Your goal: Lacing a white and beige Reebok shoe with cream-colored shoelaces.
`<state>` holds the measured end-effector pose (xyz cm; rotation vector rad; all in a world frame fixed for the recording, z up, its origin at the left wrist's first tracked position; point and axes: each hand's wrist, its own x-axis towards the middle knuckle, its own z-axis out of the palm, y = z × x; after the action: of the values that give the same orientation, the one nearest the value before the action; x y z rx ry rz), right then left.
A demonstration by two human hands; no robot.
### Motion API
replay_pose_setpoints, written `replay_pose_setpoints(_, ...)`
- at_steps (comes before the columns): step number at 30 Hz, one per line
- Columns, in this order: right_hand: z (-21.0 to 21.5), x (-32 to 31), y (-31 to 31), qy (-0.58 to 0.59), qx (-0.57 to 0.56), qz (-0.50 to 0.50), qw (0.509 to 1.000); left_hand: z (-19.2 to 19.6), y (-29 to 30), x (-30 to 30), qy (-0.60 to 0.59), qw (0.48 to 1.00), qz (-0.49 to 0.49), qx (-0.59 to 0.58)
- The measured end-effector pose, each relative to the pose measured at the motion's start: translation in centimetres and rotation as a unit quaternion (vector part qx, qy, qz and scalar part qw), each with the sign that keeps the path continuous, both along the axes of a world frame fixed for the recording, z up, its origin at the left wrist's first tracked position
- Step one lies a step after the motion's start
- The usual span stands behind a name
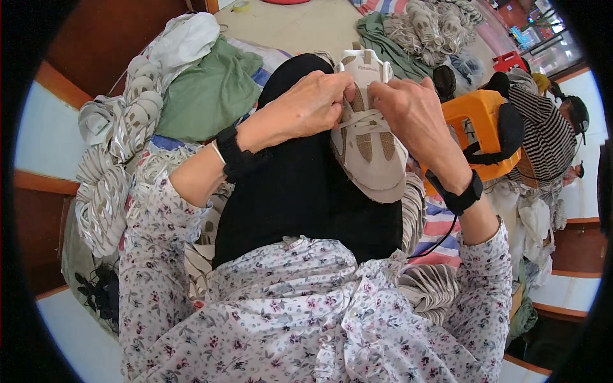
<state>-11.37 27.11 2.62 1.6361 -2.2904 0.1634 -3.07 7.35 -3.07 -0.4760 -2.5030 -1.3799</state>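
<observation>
A beige shoe upper [373,172] with brown mesh panels rests on my black-covered lap, its toe pointing toward me. A pale shoelace [365,119] crosses it in the middle. My left hand [313,102] is closed at the left eyelet edge, thumb and fingers pinched together. On the opposite edge, my right hand [412,115] pinches with curled fingers. Both hands touch the upper beside its tongue [365,67]; whether lace ends are between the fingertips is hidden. Each wrist wears a black strap.
Bundled uppers [105,198] are piled at the left, beside a green cloth [207,89]. More bundles [434,25] lie at the far right. An orange stool [472,115] stands right of my arm, near a person in a striped top [543,121]. A cable hangs from my right wrist strap.
</observation>
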Motion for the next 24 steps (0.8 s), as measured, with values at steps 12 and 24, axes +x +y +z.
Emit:
replay_pose_setpoints(12,0.9,-2.6,-1.5,-0.061,0.121,-0.132,0.982,-0.3,0.9,-1.3,0.087,0.995,0.021,-0.035)
replay_pose_setpoints(24,-1.3,-2.0,0.2,-0.163,-0.037,-0.118,0.979,-0.2,0.8,-1.3,-0.021,1.000,-0.006,0.017)
